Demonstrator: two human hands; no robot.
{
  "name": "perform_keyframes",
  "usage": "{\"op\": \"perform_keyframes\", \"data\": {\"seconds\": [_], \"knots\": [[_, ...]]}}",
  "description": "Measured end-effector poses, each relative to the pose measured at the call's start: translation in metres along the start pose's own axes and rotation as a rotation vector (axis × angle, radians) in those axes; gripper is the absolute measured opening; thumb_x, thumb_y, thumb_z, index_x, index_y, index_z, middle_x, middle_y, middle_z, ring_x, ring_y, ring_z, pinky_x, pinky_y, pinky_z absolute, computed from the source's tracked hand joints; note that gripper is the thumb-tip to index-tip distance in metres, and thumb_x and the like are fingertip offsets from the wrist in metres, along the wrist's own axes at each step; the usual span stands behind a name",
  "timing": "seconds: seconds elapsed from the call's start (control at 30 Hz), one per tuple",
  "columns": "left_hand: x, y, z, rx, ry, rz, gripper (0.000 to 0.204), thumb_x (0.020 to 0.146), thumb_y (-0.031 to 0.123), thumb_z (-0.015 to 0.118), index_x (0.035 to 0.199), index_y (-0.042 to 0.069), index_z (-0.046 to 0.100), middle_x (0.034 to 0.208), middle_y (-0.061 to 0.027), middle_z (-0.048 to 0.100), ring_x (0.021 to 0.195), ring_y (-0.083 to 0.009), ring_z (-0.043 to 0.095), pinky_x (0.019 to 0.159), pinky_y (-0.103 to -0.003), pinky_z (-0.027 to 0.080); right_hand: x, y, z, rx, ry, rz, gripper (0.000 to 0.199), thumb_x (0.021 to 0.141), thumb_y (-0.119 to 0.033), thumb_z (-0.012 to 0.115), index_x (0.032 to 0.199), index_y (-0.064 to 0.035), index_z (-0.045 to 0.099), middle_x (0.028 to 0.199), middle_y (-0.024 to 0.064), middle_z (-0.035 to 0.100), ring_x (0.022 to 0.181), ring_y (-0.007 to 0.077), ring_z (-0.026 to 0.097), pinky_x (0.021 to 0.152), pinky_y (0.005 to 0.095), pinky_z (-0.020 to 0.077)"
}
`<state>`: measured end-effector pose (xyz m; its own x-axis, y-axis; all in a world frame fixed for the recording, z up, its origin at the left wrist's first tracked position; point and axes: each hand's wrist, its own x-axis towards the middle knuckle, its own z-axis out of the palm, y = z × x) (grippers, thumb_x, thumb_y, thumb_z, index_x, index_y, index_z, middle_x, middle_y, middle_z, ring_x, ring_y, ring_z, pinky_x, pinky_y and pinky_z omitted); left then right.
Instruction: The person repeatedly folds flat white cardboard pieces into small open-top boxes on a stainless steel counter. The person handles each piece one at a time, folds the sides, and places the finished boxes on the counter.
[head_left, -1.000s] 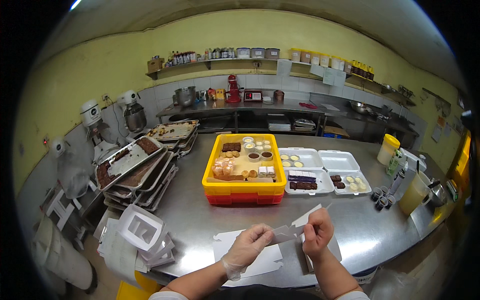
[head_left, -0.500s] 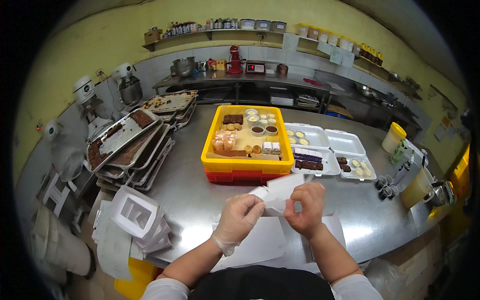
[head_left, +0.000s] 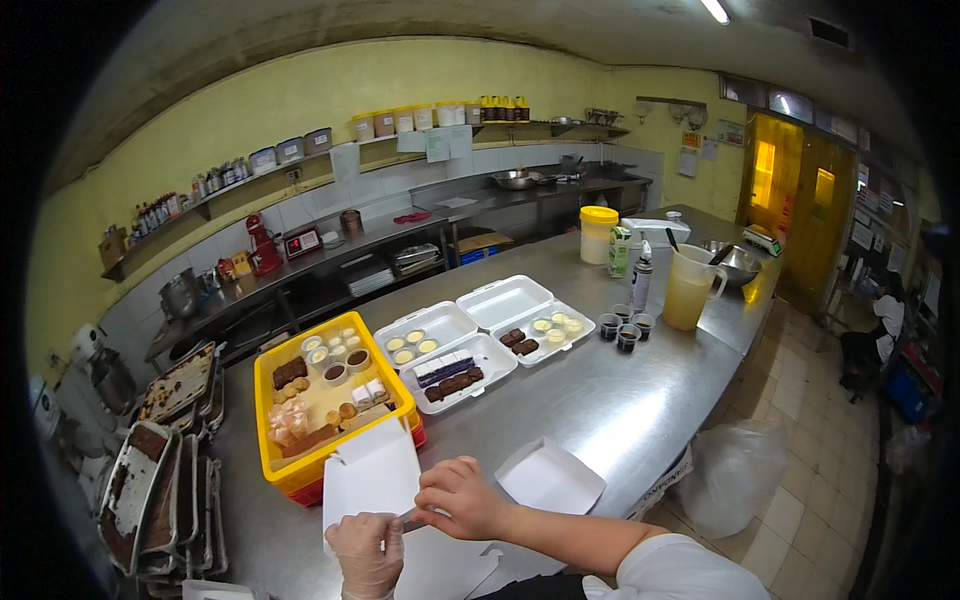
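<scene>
A white card box piece (head_left: 372, 475) with upturned edges is between my hands, in front of the yellow crate. My left hand (head_left: 366, 552), in a clear glove, grips its near edge with curled fingers. Bare and closed, my right hand (head_left: 458, 498) pinches the right near corner. Under my hands, flat white card sheets (head_left: 440, 562) lie on the steel table. To the right of my right hand sits a shallow white card tray (head_left: 550, 478).
A yellow crate (head_left: 268, 425) of small pastries and cups stands on a red one. Beyond are foam boxes (head_left: 505, 302) with sweets, small dark cups (head_left: 627, 338) and a pitcher (head_left: 690, 290). Stacked baking trays (head_left: 150, 500) stand left. Another person (head_left: 885, 320) is far right.
My view has swung right, bringing the doorway and another person into sight. The white card between my hands has turned and now shows a broad, flat face.
</scene>
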<state>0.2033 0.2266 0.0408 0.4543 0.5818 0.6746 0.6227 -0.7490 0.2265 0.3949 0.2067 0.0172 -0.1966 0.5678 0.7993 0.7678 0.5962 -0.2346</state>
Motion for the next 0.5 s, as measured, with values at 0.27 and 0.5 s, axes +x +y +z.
{"op": "perform_keyframes", "data": {"seconds": [0.27, 0.5], "knots": [[-0.011, -0.012, -0.008, -0.228, 0.43, 0.189, 0.025, 0.09, 0.021, 0.052, 0.11, 0.006, 0.055, 0.11, -0.0136, 0.061, 0.104, -0.0273, 0.057, 0.104, -0.043, 0.031, 0.0, -0.003, -0.01, 0.232, -0.311, 0.287, 0.025, 0.082, -0.029, 0.07, 0.095, -0.0091, 0.063, 0.091, 0.0059, 0.061, 0.093, 0.0245, 0.057, 0.088, 0.0372, 0.0378], [-0.017, -0.035, -0.002, -0.828, 0.266, -0.162, 0.05, 0.091, 0.054, 0.046, 0.092, 0.004, 0.05, 0.087, -0.0077, 0.047, 0.082, -0.0188, 0.047, 0.078, -0.03, 0.036, -0.001, -0.01, -0.029, 0.593, -0.269, 0.458, 0.028, 0.088, -0.029, 0.065, 0.099, -0.0037, 0.061, 0.101, 0.0107, 0.062, 0.1, 0.025, 0.057, 0.085, 0.0339, 0.0447]]}}
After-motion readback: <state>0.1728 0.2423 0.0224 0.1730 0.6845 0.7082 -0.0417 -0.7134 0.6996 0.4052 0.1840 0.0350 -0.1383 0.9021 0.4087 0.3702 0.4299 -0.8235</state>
